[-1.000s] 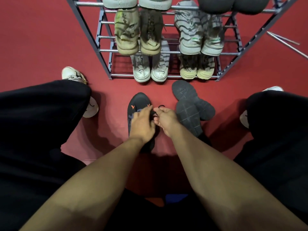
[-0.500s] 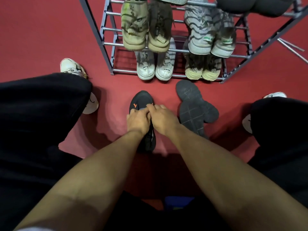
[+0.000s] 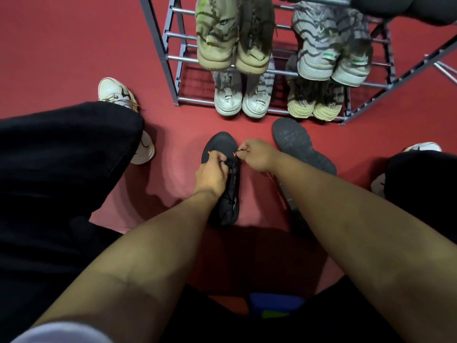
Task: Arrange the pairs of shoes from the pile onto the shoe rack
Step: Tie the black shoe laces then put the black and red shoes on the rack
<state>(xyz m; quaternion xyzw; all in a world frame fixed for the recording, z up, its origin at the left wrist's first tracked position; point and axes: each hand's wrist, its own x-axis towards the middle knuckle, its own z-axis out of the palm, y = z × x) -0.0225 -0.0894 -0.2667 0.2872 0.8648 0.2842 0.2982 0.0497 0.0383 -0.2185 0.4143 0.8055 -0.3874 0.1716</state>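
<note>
A black shoe point(image 3: 220, 144) with orange marks stands upright on the red floor in front of me, toe pointing at the rack. My left hand point(image 3: 210, 175) pinches its black lace on the left side. My right hand point(image 3: 257, 154) pinches the other lace end and holds it out to the right. The matching black shoe point(image 3: 296, 142) lies sole-up just right of my right hand. The grey metal shoe rack point(image 3: 170, 70) stands beyond, holding a white pair point(image 3: 241, 100), a cream pair point(image 3: 315, 105), an olive pair point(image 3: 232, 38) and a grey striped pair point(image 3: 331, 50).
My knees in black trousers point(image 3: 61, 154) flank the shoes on both sides, with my own white sneakers point(image 3: 116, 94) poking out by each leg. A dark shoe point(image 3: 405, 8) sits on a higher rack tier at top right. Loose metal rods point(image 3: 442, 68) lie right of the rack.
My hands were together over the shoe's laces; now they have pulled apart, each drawing a lace end sideways. The view has tilted down, closer to the shoe.
</note>
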